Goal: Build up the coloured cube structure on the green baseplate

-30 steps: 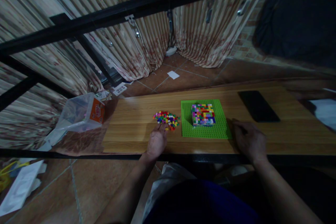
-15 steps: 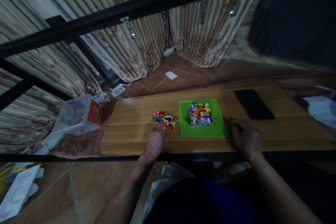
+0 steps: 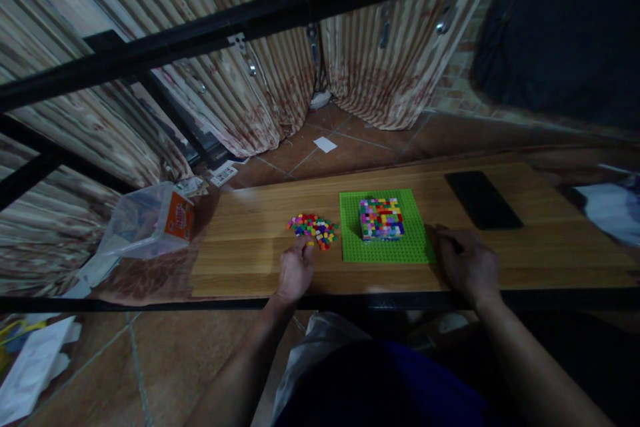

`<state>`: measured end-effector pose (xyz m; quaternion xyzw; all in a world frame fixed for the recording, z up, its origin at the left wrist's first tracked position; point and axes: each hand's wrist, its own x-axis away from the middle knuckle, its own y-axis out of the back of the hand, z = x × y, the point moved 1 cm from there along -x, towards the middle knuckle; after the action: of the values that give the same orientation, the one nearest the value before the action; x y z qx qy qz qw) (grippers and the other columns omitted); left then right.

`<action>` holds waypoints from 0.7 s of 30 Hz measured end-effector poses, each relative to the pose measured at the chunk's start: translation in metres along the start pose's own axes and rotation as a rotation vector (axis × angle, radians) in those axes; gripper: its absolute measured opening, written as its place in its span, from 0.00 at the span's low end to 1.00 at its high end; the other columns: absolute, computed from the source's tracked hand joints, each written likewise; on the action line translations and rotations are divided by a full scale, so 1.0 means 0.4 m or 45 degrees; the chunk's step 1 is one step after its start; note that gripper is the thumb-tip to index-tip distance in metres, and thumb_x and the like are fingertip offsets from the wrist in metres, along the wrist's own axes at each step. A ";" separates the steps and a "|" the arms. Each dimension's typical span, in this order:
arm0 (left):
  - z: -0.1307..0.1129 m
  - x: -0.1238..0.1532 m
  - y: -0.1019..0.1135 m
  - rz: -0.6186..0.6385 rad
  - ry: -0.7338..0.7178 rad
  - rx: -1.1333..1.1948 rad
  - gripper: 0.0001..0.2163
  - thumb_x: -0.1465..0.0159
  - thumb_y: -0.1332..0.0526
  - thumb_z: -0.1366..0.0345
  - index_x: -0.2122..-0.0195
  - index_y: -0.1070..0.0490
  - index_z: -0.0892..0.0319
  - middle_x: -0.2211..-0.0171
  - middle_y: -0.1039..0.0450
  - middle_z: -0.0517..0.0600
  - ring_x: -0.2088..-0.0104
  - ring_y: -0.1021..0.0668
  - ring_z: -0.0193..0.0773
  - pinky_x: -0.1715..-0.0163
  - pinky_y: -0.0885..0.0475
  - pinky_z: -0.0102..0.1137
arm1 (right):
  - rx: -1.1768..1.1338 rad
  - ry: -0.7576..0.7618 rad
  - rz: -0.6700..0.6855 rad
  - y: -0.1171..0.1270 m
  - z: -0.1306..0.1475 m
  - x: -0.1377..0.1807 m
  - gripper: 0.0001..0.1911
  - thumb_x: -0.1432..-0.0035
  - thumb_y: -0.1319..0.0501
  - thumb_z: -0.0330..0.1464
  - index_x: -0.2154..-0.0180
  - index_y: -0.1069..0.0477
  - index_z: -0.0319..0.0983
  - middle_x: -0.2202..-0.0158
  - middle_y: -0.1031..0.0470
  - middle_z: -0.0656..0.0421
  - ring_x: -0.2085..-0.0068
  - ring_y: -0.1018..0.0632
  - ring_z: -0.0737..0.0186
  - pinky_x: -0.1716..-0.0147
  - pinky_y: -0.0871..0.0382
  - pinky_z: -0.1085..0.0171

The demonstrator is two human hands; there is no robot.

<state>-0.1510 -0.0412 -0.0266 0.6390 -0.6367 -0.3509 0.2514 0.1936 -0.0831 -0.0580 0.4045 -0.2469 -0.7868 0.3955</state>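
Observation:
At the near edge of a pile of small coloured building bricks (image 3: 315,227), my left hand (image 3: 296,270) has its fingertips drawn together. Whether a brick is between them is too small to tell; a yellow brick (image 3: 311,243) lies right by the fingertips. A green studded baseplate (image 3: 350,247) lies right of the pile. On it stands a block (image 3: 381,219) built of many multicoloured bricks. My right hand (image 3: 469,263) rests on the table against the plate's right edge, fingers curled in, with nothing visible in them.
The wooden table (image 3: 250,233) also carries a black phone-like slab (image 3: 483,199) at the right. Past its left end stands a clear plastic box (image 3: 145,220) with an orange label. A dark metal bar (image 3: 280,10) crosses the view above the far side, before striped curtains (image 3: 370,73).
My left hand has drawn back slightly from the pile, its fingers pulled in more. My right hand, the baseplate and the brick block have stayed in place.

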 end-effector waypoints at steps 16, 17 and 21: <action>0.009 -0.030 -0.015 -0.082 -0.092 0.212 0.07 0.35 0.43 0.67 0.60 0.27 0.57 0.61 0.21 0.50 0.62 0.20 0.35 0.59 0.26 0.29 | -0.040 0.022 0.010 -0.001 -0.004 0.001 0.16 0.39 0.47 0.38 0.63 0.23 0.37 0.62 0.21 0.49 0.60 0.21 0.53 0.59 0.27 0.54; 0.010 -0.030 -0.014 -0.094 -0.111 0.215 0.07 0.35 0.43 0.67 0.60 0.27 0.57 0.62 0.21 0.50 0.62 0.20 0.36 0.59 0.26 0.29 | -0.038 0.017 0.002 -0.003 -0.006 0.001 0.16 0.39 0.47 0.38 0.63 0.23 0.37 0.62 0.21 0.50 0.61 0.21 0.53 0.59 0.27 0.55; 0.007 -0.030 -0.010 -0.149 -0.165 0.237 0.08 0.35 0.42 0.65 0.59 0.26 0.58 0.61 0.22 0.50 0.62 0.21 0.36 0.59 0.27 0.30 | -0.012 0.019 -0.021 -0.010 -0.013 0.002 0.15 0.39 0.46 0.38 0.64 0.23 0.39 0.63 0.21 0.52 0.63 0.21 0.55 0.61 0.27 0.57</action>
<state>-0.1500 -0.0287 -0.0299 0.6717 -0.6430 -0.3448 0.1284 0.1958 -0.0819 -0.0641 0.4105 -0.2369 -0.7881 0.3927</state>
